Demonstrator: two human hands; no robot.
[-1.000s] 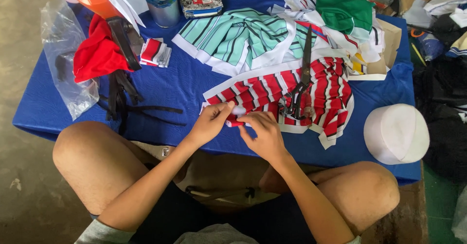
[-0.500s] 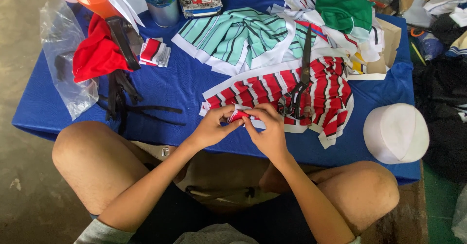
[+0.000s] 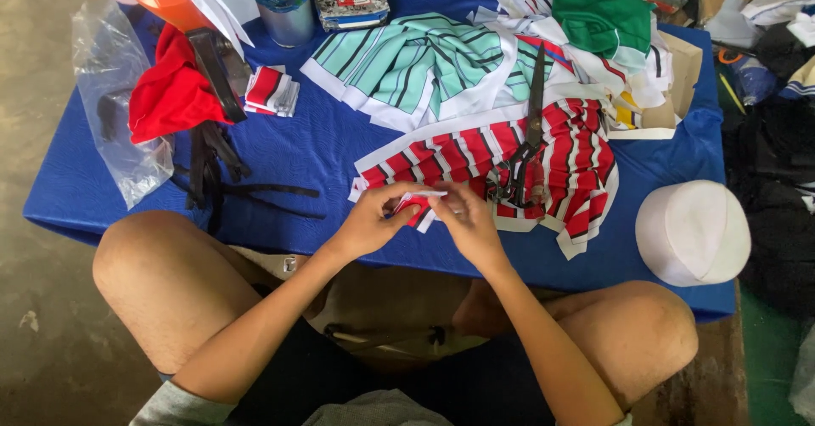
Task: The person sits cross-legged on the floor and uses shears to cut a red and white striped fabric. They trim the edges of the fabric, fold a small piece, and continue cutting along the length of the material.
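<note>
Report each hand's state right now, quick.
Left hand: closed, pinching a small red and white striped fabric piece.
Right hand: closed on the same fabric piece from the other side.

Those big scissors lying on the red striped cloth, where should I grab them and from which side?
Probably take the scissors by the dark handle loops, the end nearest you, coming from above beside the right hand. The blades point away across the red-and-white striped cloth, so the near end is safer.

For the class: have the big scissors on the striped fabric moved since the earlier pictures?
No. The scissors lie across the red-striped fabric, same place relative to the white cap.
</note>
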